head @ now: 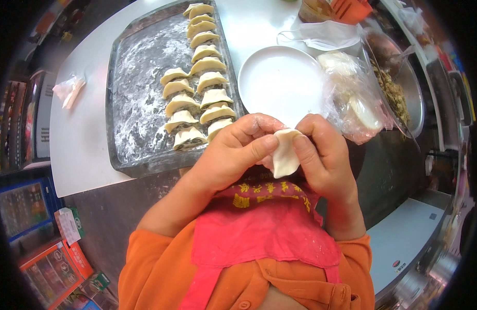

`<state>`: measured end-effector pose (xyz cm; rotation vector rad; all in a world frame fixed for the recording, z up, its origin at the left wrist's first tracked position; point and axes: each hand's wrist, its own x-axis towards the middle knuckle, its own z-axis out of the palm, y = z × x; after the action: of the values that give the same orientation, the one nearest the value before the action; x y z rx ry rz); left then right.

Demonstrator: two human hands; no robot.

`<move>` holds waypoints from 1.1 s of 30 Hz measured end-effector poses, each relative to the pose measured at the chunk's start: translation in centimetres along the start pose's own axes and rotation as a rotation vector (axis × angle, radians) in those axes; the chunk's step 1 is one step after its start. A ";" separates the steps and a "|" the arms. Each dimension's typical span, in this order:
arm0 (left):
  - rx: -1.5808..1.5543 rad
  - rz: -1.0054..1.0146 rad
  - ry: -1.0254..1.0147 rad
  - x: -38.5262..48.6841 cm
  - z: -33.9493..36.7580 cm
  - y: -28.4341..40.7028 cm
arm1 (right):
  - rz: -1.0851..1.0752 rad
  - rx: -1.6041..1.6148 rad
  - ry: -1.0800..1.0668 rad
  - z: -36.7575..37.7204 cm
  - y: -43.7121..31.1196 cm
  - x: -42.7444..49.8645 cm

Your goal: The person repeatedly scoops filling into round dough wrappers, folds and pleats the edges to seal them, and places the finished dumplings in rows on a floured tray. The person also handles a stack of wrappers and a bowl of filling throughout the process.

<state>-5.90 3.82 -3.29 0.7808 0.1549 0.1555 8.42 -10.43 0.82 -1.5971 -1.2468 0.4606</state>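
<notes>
Both hands pinch one dumpling (286,153) in front of my chest, just below a white plate (279,83). My left hand (248,141) grips its left edge between thumb and forefinger. On the other edge, the thumb and fingers of my right hand (322,149) press the pale dough. What lies inside the dough is hidden. To the left, a dark floured tray (135,93) holds two columns of folded dumplings (209,79), dusted underneath with flour.
Right of the plate lies a clear plastic bag (353,100) with pale dough inside. Beyond it stands a metal bowl (416,97) of brownish filling (389,91). A white face mask (327,35) lies near an orange basket (351,11). A crumpled plastic scrap (70,91) rests at left.
</notes>
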 end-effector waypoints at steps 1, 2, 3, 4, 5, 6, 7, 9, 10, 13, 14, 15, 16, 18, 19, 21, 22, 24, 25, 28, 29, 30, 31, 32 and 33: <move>0.025 -0.003 -0.046 0.0 -0.3 -0.1 | -0.088 -0.118 -0.026 0.0 0.2 0.1; -0.011 -0.019 -0.034 0.0 -0.1 -0.1 | -0.143 -0.160 -0.013 0.1 0.1 0.2; -0.049 -0.031 -0.020 0.0 0.0 0.1 | -0.150 -0.165 -0.016 0.1 0.1 0.2; -0.086 -0.043 -0.007 -0.1 0.1 0.1 | -0.157 -0.171 -0.018 0.2 0.1 0.2; -0.072 -0.060 -0.003 -0.1 0.0 0.2 | -0.165 -0.176 -0.020 0.2 0.1 0.2; -0.059 -0.077 0.002 -0.1 -0.1 0.2 | -0.132 -0.151 -0.029 0.0 0.0 0.2; -0.045 -0.093 0.007 -0.1 -0.2 0.3 | -0.100 -0.127 -0.038 -0.3 -0.3 0.2; 0.038 -0.133 0.046 0.0 0.2 0.7 | -0.112 -0.137 -0.053 -0.4 -0.3 0.3; 0.079 -0.155 0.063 0.1 0.4 0.8 | -0.156 -0.170 -0.059 -0.3 0.1 0.5; 0.092 -0.187 0.067 0.2 0.3 0.8 | -0.209 -0.234 -0.083 -0.4 0.2 0.4; 0.090 -0.204 0.063 0.2 0.2 0.8 | -0.214 -0.249 -0.092 -0.5 0.2 0.3; 0.086 -0.220 0.059 0.1 0.2 0.8 | -0.174 -0.210 -0.101 -0.6 0.1 0.4; 0.083 -0.236 0.056 0.1 0.2 0.9 | -0.135 -0.171 -0.111 -0.9 -0.2 0.4; 0.133 -0.290 0.048 0.2 0.4 1.2 | -0.166 -0.182 -0.134 -1.1 -0.1 0.6; 0.159 -0.318 0.044 0.3 0.5 1.3 | -0.236 -0.231 -0.149 -1.1 0.1 0.9; 0.158 -0.337 0.026 0.2 -0.1 0.9 | -0.298 -0.291 -0.170 -1.2 0.2 1.0; 0.158 -0.346 0.018 0.2 -0.3 0.7 | -0.290 -0.302 -0.176 -1.3 0.1 0.9; 0.142 -0.335 0.028 0.1 -0.1 0.7 | -0.193 -0.230 -0.151 -1.2 -0.1 0.5; 0.134 -0.330 0.033 0.1 0.0 0.7 | -0.104 -0.149 -0.118 -1.1 -0.1 0.2; 0.056 -0.181 0.020 0.2 0.4 0.6 | 0.046 -0.042 -0.051 -1.0 0.3 -0.4; 0.035 -0.162 0.021 0.3 0.3 0.5 | 0.078 -0.029 -0.033 -0.9 0.5 -0.5; 0.014 -0.144 0.021 0.3 0.2 0.2 | 0.065 -0.051 -0.042 -0.8 0.6 -0.7; -0.006 -0.126 0.021 0.3 0.1 0.0 | 0.052 -0.073 -0.051 -0.7 0.7 -0.8; -0.008 -0.100 -0.002 0.3 0.1 -0.1 | 0.040 -0.096 -0.061 -0.7 0.8 -0.9; -0.009 -0.076 -0.026 0.3 0.0 -0.2 | 0.085 -0.042 -0.039 -0.6 0.6 -0.9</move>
<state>-5.56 3.78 -3.45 0.7667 0.1592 0.0738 8.83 -11.52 0.32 -1.6886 -1.2280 0.5245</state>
